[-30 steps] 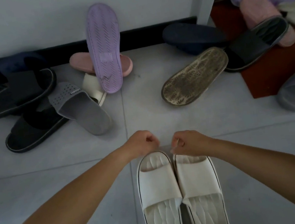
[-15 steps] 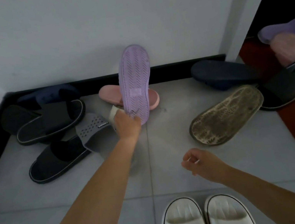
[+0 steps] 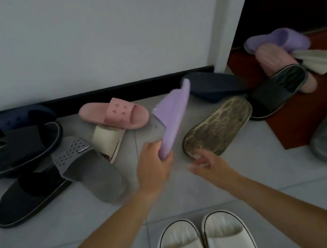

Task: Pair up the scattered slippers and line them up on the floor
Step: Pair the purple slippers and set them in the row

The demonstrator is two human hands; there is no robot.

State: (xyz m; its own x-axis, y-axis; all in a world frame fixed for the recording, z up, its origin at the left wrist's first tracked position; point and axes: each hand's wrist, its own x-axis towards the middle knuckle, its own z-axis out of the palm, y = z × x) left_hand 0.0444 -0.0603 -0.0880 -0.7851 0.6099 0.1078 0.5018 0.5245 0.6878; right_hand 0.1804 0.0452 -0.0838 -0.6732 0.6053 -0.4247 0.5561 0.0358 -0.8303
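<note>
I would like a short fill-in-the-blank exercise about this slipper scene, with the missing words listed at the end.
1. The left hand holds a slipper whose colour is ____.
2. The white pair stands side by side at the ____ edge of the picture.
3. The pink slipper rests partly on a ____ slipper.
4. The right hand is open and holds ____.

Missing words: purple; bottom; cream; nothing

The lifted purple slipper (image 3: 173, 115) and the right hand (image 3: 207, 165) are motion-blurred. The white pair (image 3: 206, 244) is cut off by the near edge. At far right, a pale cloth-like thing (image 3: 325, 61) runs off-frame, unidentifiable.
</note>
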